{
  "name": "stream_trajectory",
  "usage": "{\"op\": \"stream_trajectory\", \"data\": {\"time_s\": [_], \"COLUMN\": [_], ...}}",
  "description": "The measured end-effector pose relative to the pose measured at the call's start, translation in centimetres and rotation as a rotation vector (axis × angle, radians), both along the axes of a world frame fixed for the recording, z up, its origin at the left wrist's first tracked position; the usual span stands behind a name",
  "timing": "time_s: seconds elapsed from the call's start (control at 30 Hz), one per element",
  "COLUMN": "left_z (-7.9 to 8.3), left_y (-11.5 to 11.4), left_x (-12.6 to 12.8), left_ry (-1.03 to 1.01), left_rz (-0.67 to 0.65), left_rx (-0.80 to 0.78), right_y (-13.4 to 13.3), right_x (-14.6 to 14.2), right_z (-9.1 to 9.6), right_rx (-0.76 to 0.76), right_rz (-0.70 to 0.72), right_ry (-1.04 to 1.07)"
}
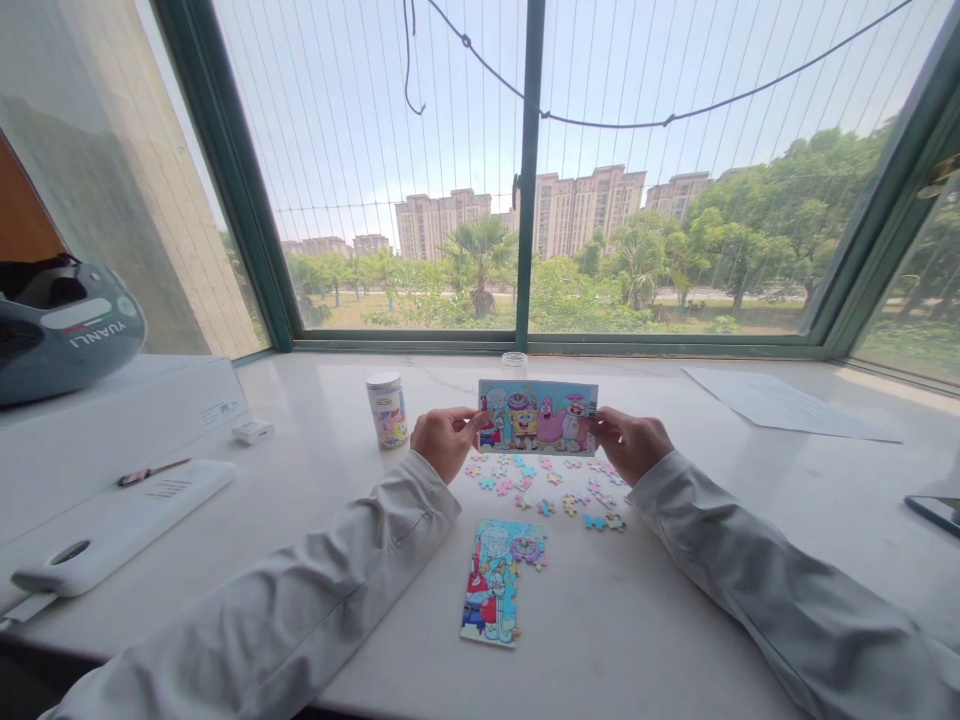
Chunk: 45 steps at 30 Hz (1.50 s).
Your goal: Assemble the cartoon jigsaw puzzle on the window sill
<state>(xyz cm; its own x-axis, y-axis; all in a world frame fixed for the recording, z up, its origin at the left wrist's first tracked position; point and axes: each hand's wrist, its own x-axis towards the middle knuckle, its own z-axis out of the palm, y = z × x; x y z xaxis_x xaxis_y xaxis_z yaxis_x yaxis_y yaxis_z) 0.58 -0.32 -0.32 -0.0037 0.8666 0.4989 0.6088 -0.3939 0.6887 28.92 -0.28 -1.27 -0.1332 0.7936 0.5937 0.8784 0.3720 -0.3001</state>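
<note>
Pinching the picture card (538, 415) by its short edges, your left hand (446, 440) and right hand (630, 443) hold it upright facing you, probably so it reads clearly above the loose pieces (547, 490); the half-built puzzle (499, 580) lies nearer you on the white counter (675, 600), below a wide window (360, 200).

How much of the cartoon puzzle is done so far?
Done: a joined section lies flat, only part of the picture. In hand: the left hand and right hand hold up the picture card. Left: many loose pieces lie scattered beyond it, unjoined.
</note>
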Motion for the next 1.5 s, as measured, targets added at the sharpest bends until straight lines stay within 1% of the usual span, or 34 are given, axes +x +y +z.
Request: {"op": "stream_trajectory", "data": {"time_s": [0.17,0.43,0.77,1.2,1.5], "left_z": [-0.21,-0.36,-0.44,-0.91,-0.67], "left_y": [0.17,0.32,0.32,0.8,0.53], "left_x": [-0.08,-0.14,-0.16,-0.35,-0.22], "left_ry": [0.001,0.002,-0.003,-0.001,0.009], "left_rz": [-0.006,-0.007,0.013,-0.007,0.0], "left_rx": [0.002,0.014,0.011,0.049,0.063], "right_y": [-0.03,-0.08,-0.11,0.24,-0.37], "right_x": [-0.02,0.0,-0.07,0.2,-0.48], "right_z": [-0.05,-0.17,-0.18,-0.48,0.04], "right_rx": [-0.029,-0.011,-0.032,0.009,-0.023], "right_rz": [0.018,0.012,0.01,-0.001,-0.03], "right_ry": [0.019,0.012,0.027,0.004,0.024]}}
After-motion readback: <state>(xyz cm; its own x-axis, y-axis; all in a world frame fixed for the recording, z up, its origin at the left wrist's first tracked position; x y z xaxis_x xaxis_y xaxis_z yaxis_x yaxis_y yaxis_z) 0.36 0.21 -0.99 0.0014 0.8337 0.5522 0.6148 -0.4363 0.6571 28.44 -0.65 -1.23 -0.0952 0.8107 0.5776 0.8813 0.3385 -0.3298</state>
